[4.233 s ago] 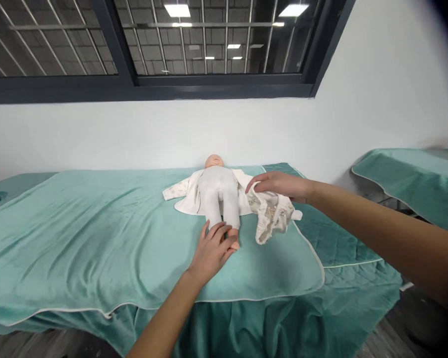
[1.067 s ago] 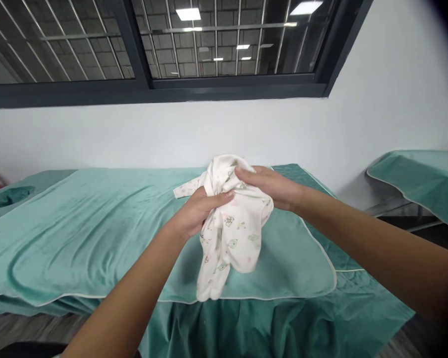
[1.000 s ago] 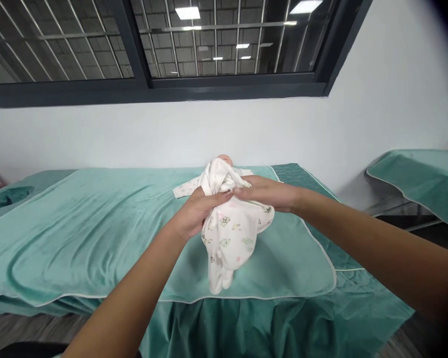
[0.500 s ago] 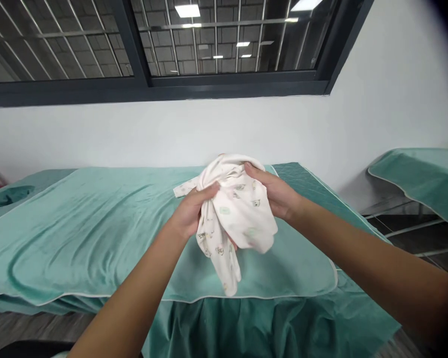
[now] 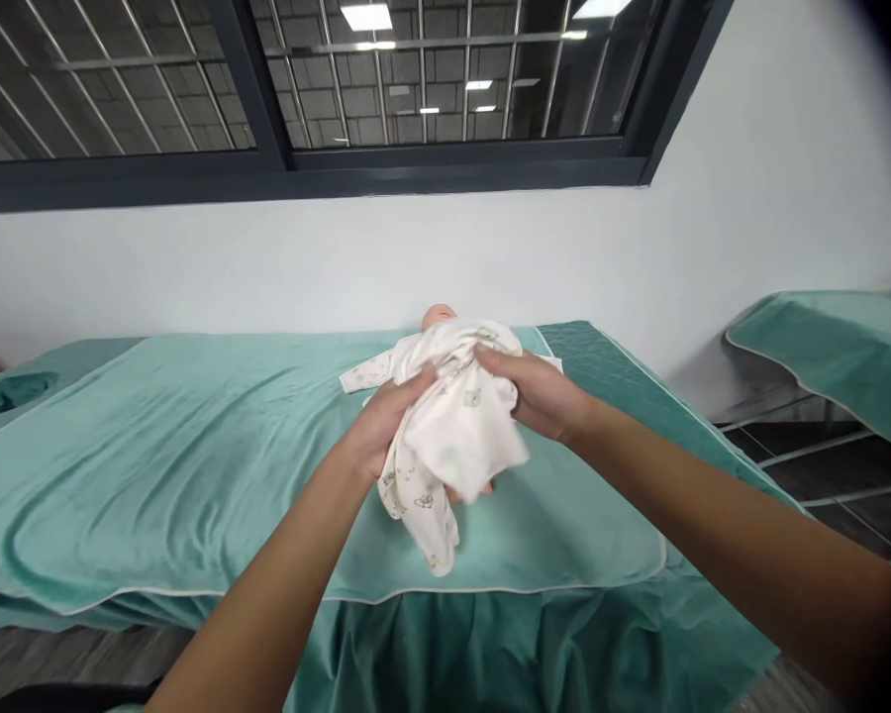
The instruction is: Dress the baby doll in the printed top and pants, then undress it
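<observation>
A white baby garment point(image 5: 464, 426) with small printed figures is bunched between my two hands above the bed. My left hand point(image 5: 375, 416) pinches its left side, thumb on top. My right hand point(image 5: 539, 391) grips the upper right part, thumb pressed into the folds. One narrow printed piece point(image 5: 427, 520) hangs down toward the bed. Behind the cloth lies a baby doll, only its head point(image 5: 438, 315) showing clearly; most of its body is hidden. A printed sleeve point(image 5: 367, 372) reaches out to the left, and a small white end of cloth point(image 5: 553, 363) shows on the right.
The bed has a light green velvety cover point(image 5: 193, 446) with pale edging, over a darker green skirt point(image 5: 527, 654). A white wall point(image 5: 304, 267) and barred window point(image 5: 416, 89) stand behind. At right is another green-covered surface point(image 5: 839, 347) on a metal frame.
Both hands have lowered the top of the garment slightly, and the doll's head has come into view behind it. The hanging cloth has swung a little left and up.
</observation>
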The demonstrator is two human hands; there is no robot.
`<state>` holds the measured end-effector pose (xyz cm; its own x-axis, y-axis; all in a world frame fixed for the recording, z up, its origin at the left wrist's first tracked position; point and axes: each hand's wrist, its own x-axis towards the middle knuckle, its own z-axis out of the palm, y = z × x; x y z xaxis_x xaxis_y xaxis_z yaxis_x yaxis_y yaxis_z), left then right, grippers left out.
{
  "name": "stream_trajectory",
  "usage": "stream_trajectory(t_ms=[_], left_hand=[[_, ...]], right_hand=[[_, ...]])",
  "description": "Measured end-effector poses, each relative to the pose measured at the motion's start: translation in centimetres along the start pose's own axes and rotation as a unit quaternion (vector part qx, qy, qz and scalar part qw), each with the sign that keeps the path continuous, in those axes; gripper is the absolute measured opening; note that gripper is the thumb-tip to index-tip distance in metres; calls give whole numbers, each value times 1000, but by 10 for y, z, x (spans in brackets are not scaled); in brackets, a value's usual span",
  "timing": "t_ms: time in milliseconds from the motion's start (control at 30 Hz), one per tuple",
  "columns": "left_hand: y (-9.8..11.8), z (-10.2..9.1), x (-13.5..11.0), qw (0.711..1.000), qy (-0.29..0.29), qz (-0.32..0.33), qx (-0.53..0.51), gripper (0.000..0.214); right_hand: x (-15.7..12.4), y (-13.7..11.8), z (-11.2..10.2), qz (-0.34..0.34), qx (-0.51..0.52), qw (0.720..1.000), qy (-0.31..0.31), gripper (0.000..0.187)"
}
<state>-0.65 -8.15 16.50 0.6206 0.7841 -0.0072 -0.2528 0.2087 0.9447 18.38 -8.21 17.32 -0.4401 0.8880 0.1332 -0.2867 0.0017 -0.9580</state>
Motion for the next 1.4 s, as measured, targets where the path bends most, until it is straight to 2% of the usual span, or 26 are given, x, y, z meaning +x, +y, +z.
stream_trajectory(t_ms=[67,133,200,300,433,567,700,800,933,1000,1133,1200,1267,1333,1400], left_hand=[[0,-1,-3,998,-42,-37,24,64],[1,0,-4,993,-85,-78,31,65],[2,1,-3,989,-100,-102,24,65],[0,0,3,992,-78,-99,-25,67],[-5,-2,8,996,-1,-26,-91,62],[-4,4,4,996,9,3,-88,65],[1,9,5,998,21,9,-56,63],[8,5,10,999,44,18,11,56],[19,-1,13,993,27,-26,115,51],[21,-1,14,988,13,-35,150,51],[10,2,23,984,0,-72,165,54],[2,3,29,985,22,-80,154,53],[-5,1,34,986,31,-87,140,51],[-9,-2,36,986,-8,-116,123,49],[-10,-6,36,983,-54,-143,101,47]], right_hand=[[2,-1,-3,-7,13,999,40,43],[4,-1,-5,1,24,998,54,42],[4,0,-6,-9,40,998,57,42],[2,2,-4,-24,55,997,47,43],[-4,5,4,-14,31,999,12,50],[-9,13,7,-4,31,1000,0,54],[-10,29,1,31,46,998,-11,54],[-11,39,-13,46,51,997,-31,49],[-12,34,-32,45,60,997,-22,47],[-14,25,-35,47,22,998,-25,49],[-16,15,-27,87,-93,987,-96,51],[-15,19,-27,71,-87,992,-52,47],[-12,27,-33,44,-55,997,30,43],[-9,35,-43,34,-26,996,83,41],[-7,40,-50,31,-6,995,91,42]])
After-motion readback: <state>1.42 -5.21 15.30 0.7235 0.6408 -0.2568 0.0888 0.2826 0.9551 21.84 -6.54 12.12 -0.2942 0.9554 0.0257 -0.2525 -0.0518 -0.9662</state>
